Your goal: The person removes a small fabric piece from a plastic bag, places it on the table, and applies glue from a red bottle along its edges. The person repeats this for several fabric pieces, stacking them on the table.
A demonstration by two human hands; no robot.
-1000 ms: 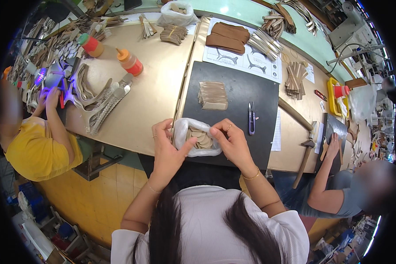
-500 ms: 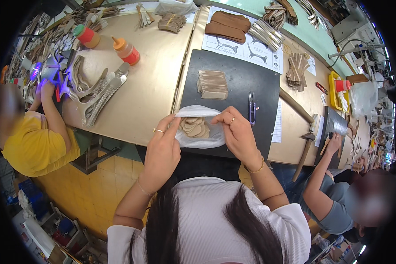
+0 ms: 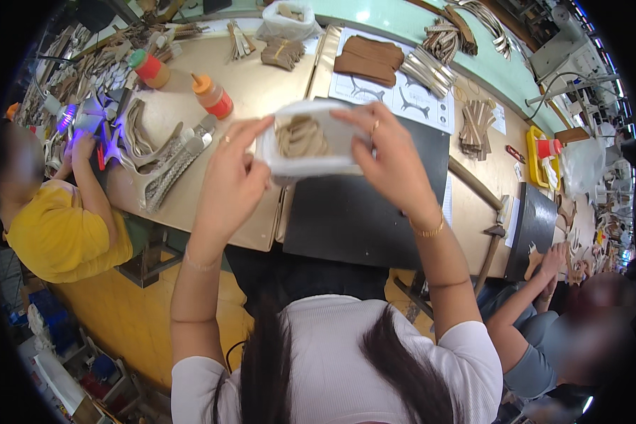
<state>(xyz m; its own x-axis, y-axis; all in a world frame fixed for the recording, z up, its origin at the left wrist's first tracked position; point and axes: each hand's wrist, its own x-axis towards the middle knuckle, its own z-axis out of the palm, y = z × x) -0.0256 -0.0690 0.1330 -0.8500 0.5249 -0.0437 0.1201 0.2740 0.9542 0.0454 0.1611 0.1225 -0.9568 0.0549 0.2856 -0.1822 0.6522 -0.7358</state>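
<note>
Left hand [image 3: 234,177] and right hand [image 3: 389,159], raised above the black mat [image 3: 360,212], each pinch one end of a clear plastic bag [image 3: 311,138] between thumb and fingertips; the bag appears to hold tan strap-like pieces. Farther off on the workbench [image 3: 254,92] stand two orange-capped glue bottles [image 3: 213,97] and brown cut pieces [image 3: 369,60].
</note>
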